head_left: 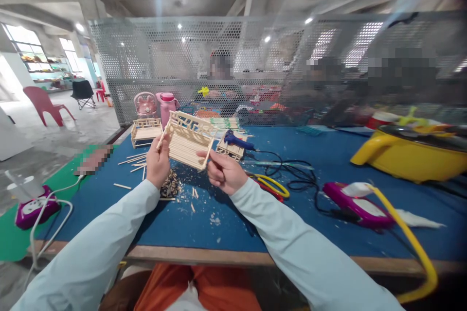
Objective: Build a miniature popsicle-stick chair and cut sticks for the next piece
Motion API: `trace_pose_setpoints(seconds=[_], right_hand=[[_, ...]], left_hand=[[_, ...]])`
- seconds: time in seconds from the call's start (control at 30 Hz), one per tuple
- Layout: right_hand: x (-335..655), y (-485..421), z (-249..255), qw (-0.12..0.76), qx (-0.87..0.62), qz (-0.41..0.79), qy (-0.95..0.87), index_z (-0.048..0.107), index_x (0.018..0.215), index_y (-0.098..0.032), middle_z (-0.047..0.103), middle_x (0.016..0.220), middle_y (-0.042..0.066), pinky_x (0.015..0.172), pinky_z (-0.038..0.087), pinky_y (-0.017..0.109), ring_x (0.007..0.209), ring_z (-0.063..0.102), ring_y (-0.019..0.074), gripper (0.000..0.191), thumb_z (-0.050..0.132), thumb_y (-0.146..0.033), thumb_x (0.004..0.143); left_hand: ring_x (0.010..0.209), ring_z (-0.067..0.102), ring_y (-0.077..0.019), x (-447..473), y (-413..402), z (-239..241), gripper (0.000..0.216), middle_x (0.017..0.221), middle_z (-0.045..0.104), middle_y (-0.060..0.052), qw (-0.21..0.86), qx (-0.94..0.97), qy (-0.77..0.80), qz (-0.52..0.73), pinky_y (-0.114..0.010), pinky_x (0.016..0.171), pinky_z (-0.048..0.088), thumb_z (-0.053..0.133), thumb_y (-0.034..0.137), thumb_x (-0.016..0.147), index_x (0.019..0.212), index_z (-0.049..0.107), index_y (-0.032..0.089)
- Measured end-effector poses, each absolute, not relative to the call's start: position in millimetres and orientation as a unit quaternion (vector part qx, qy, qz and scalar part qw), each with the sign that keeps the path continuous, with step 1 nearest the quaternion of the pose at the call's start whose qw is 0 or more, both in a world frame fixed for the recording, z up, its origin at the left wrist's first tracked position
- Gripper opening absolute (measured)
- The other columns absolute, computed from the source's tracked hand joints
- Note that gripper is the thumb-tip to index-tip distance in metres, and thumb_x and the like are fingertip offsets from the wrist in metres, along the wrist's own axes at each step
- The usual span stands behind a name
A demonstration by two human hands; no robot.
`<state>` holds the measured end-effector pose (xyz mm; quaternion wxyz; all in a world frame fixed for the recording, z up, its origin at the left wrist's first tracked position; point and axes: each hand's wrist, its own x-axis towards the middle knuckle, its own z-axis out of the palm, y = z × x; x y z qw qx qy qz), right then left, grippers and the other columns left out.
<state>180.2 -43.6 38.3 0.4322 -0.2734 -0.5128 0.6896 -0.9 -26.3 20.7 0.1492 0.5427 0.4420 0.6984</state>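
A small model bench (pixel 186 143) made of pale wooden sticks is held up above the table, tilted, with its latticed back away from me. My left hand (pixel 158 163) is closed on its left end. At the right end, my right hand (pixel 224 170) pinches the corner between thumb and fingers. A similar stick model (pixel 146 131) stands behind my left hand. Beyond my right hand, a blue glue gun (pixel 237 141) rests on another stick piece (pixel 228 149). Loose sticks (pixel 136 161) and a pile of small offcuts (pixel 170 184) lie near my left hand.
Yellow-and-red-handled tools (pixel 273 185) and black cable lie right of my hands. A purple power strip (pixel 359 206) and a yellow electric pot (pixel 412 155) are farther right. A pink flask (pixel 168 103) stands at the back before a perforated metal screen (pixel 175 58); people sit beyond it.
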Motion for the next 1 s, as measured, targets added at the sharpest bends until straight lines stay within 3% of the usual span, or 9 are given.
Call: trace_pose_setpoints(seconds=[0.17,0.37,0.47,0.6,0.7,0.87,0.93,1.0], right_hand=[[181.5,-43.2,37.7,0.423,-0.241,0.744,-0.458,0.062,0.083,-0.018,0.024,0.031,-0.013,0.03,0.02,0.013,0.03,0.012,0.003,0.019,0.062,-0.034,0.072],[179.9,-34.9,32.4,0.478,-0.33,0.682,-0.443,0.059,0.073,-0.018,0.027,0.032,-0.013,0.031,0.017,0.015,0.03,0.016,0.0026,0.025,0.071,-0.035,0.059],[179.6,-33.2,31.1,0.522,-0.407,0.557,-0.502,0.06,0.067,-0.017,0.032,0.033,-0.011,0.033,0.017,0.018,0.032,0.021,0.0043,0.026,0.07,-0.039,0.056],[182.5,-34.9,35.1,0.544,-0.448,0.292,-0.647,0.06,0.057,-0.017,0.043,0.041,-0.005,0.041,0.025,0.022,0.041,0.033,0.0069,0.021,0.063,-0.037,0.065],[192.4,-30.3,40.4,0.568,-0.438,0.204,-0.666,0.058,0.06,-0.018,0.046,0.046,-0.004,0.045,0.029,0.022,0.045,0.037,0.0083,0.023,0.057,-0.038,0.071],[226.4,-7.4,49.9,0.712,-0.451,0.194,-0.502,0.045,0.053,-0.02,0.041,0.042,-0.005,0.041,0.031,0.022,0.038,0.036,0.008,0.042,0.045,-0.055,0.077],[236.6,1.7,56.5,0.712,-0.455,0.224,-0.486,0.043,0.048,-0.02,0.043,0.042,-0.004,0.04,0.032,0.022,0.037,0.037,0.0076,0.05,0.04,-0.059,0.079],[239.6,8.9,65.4,0.66,-0.456,0.315,-0.508,0.05,0.051,-0.018,0.05,0.047,-0.002,0.039,0.033,0.02,0.038,0.041,0.0068,0.045,0.046,-0.054,0.078]], left_hand=[[0.089,0.055,-0.017,1.6,-29.4,21.9,0.03,0.092,0.063,-0.006,0.143,0.543,0.444,0.698,-0.025,0.08,0.04,0.042,0.037,0.085,0.101,0.058,0.017],[0.091,0.055,-0.0166,3.7,-31.6,23.1,0.025,0.093,0.063,-0.004,0.156,0.533,0.438,0.707,-0.025,0.083,0.039,0.044,0.034,0.084,0.099,0.058,0.019],[0.093,0.054,-0.0168,4.2,-31.6,21.7,0.027,0.099,0.062,-0.005,0.152,0.535,0.45,0.699,-0.026,0.085,0.039,0.043,0.034,0.085,0.102,0.057,0.019],[0.094,0.054,-0.0174,1.8,-29.8,20.5,0.026,0.101,0.061,-0.006,0.131,0.534,0.47,0.691,-0.026,0.086,0.038,0.042,0.033,0.085,0.101,0.057,0.018],[0.088,0.054,-0.0166,-1.7,-26.3,19.9,0.024,0.095,0.062,-0.005,0.15,0.522,0.479,0.69,-0.025,0.081,0.04,0.043,0.032,0.085,0.099,0.057,0.018],[0.079,0.055,-0.0148,-1.7,-18.9,14.5,0.026,0.09,0.062,-0.005,0.224,0.492,0.475,0.694,-0.024,0.07,0.041,0.044,0.034,0.084,0.099,0.057,0.016],[0.075,0.054,-0.014,1.8,-19.5,13.0,0.027,0.088,0.062,-0.004,0.254,0.513,0.471,0.672,-0.023,0.068,0.042,0.044,0.033,0.084,0.098,0.058,0.015],[0.073,0.055,-0.0138,6.2,-22.8,12.9,0.026,0.086,0.063,-0.004,0.262,0.551,0.466,0.64,-0.024,0.068,0.042,0.045,0.032,0.083,0.097,0.06,0.016]])
